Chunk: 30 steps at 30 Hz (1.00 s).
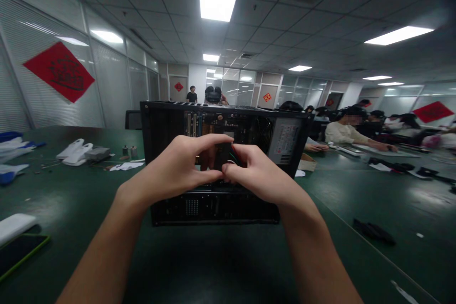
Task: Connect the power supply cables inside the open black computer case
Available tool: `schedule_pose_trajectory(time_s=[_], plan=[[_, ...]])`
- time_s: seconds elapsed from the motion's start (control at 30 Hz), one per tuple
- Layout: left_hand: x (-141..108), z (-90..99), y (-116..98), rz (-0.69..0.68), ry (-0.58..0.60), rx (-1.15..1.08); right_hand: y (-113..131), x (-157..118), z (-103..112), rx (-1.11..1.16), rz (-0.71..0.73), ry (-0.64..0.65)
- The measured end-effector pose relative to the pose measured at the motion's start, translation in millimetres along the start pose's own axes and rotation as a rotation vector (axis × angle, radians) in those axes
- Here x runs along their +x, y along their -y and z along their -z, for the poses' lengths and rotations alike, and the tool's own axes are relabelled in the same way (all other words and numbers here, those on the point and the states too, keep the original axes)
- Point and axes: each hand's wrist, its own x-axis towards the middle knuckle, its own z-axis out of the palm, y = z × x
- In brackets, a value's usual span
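Observation:
An open black computer case (pixel 213 222) stands on the table in front of me, its inside facing me. The fingers and thumb of my left hand (pixel 178 164) close round the left side of a small black blocky part (pixel 224 153) in front of the circuit board (pixel 240 125). My right hand (pixel 261 171) pinches at the part's right edge, where a few thin wires (pixel 233 156) show. My fingers hide much of the part, and its exact kind cannot be made out. Right of the board are a round fan (pixel 264 130) and a labelled power supply (pixel 283 140).
On the green table (pixel 85 247) at left lie a phone (pixel 21 254), a white box-like item (pixel 16 228), white plastic bags (pixel 75 152) and a grey block (pixel 97 154). A cardboard box (pixel 308 162) sits right of the case. A black cloth-like item (pixel 374 232) lies at right. People sit beyond.

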Motion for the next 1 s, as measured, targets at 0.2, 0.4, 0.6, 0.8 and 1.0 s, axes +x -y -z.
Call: schedule_pose_trajectory(time_s=[0.2, 0.4, 0.6, 0.8, 1.0], plan=[[2, -6.1, 3, -0.065, -0.044, 0.024, 1, -7, 10, 0.056, -0.004, 0.062], [6, -9.6, 7, -0.137, -0.053, 0.023, 5, -12, 14, 0.058, -0.015, 0.109], [4, -7.0, 7, -0.156, -0.049, 0.058, 3, -11, 13, 0.032, -0.02, 0.139], [4, -8.2, 6, -0.18, -0.053, 0.109, 1, -11, 14, 0.05, 0.013, 0.131], [8, -17.5, 13, -0.208, -0.186, 0.229, -3, -8, 16, 0.078, -0.034, 0.036]])
